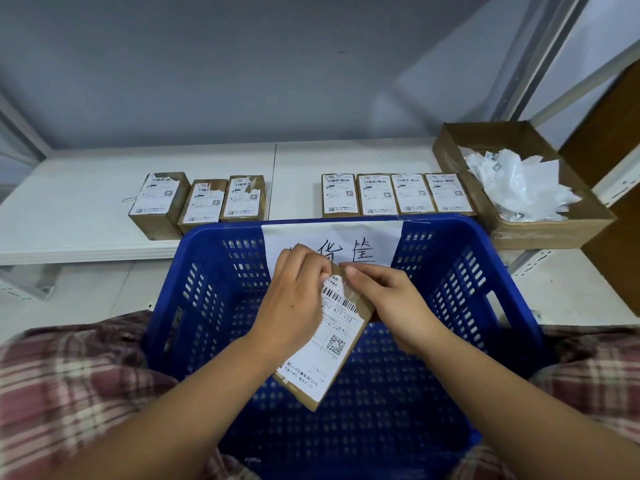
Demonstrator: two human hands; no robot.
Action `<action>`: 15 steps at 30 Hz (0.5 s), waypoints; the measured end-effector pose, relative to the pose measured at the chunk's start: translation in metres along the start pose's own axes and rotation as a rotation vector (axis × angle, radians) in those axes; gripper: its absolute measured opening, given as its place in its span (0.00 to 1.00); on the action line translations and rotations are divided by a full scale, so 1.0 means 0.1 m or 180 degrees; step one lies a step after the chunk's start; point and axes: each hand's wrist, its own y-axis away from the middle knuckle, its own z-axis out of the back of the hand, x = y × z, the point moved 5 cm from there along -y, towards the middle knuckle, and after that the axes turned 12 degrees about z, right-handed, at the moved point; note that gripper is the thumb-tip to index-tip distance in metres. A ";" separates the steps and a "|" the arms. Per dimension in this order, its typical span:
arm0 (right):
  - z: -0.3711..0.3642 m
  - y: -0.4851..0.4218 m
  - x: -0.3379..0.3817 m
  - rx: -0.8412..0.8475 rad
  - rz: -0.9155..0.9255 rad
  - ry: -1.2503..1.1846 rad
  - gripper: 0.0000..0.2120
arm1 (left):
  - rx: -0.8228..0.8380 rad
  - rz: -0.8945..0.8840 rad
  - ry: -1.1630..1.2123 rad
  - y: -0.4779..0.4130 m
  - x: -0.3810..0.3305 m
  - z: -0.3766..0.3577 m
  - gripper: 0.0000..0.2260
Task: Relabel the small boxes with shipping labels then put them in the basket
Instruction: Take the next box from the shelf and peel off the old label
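Small box (325,355), clasped in left grip (294,303) and right grip (394,303) above the basket (221,231); torn label (341,320) should be peeled low and slowly, lest fragments remain.

The left hand (294,299) covers the upper left part of the small box (329,351) it grips, including the label's top corner. The right hand (391,303) hides the box's right edge, and its fingers pass out of sight beneath. Both hands mask the lower part and first character of the paper sign (332,235) on the far wall of the basket (450,258). The bottom edge cuts off both forearms. Label print on the shelf boxes (375,194), near the front edge of the shelf (69,209), is too small to read.
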 end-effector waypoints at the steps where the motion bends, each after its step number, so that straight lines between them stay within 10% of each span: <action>1: 0.00 0.00 0.00 0.0025 0.0026 0.0012 0.12 | 0.0018 0.0038 0.0060 0.00 0.00 0.00 0.10; 15: 0.03 -0.02 0.01 -0.0002 -0.0115 0.0095 0.14 | 0.0508 0.0570 0.0288 0.05 0.02 -0.03 0.06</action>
